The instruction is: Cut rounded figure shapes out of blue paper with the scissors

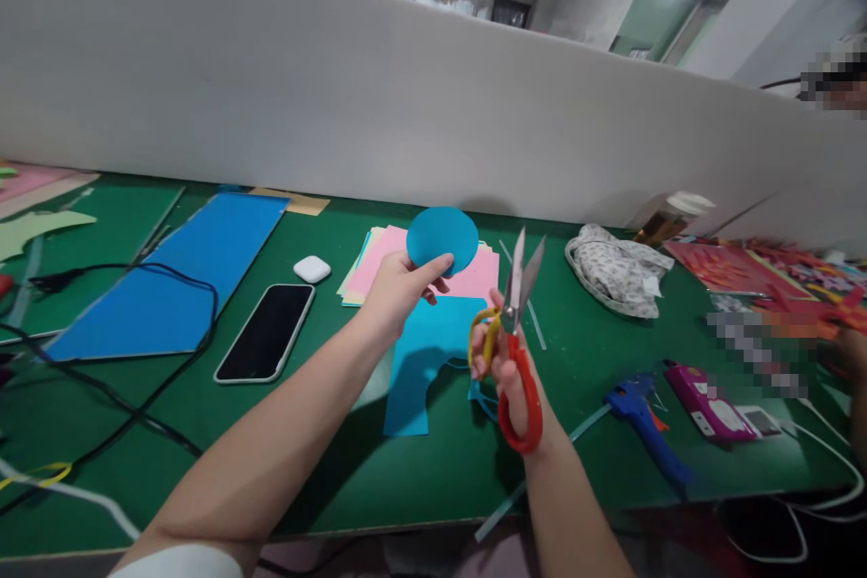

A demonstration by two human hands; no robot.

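Pinched between the thumb and fingers of my left hand (399, 289) is a round blue paper disc (442, 237), held above the table. My right hand (505, 370) grips a pair of scissors (513, 316) with one yellow and one red handle; the blades point up and stand slightly apart. Beneath both hands lies a blue paper sheet (413, 379) with a curved cut edge. It partly covers a stack of coloured paper (372, 266), pink on top. A thin blue paper offcut (482, 399) lies under my right hand.
A phone (265, 334), a white earbud case (312, 269) and a blue board (176, 280) lie left, with black cables crossing. On the right are a patterned cloth item (616, 271), a blue glue gun (647, 433) and a purple box (708, 402). A white partition (339, 99) stands behind.
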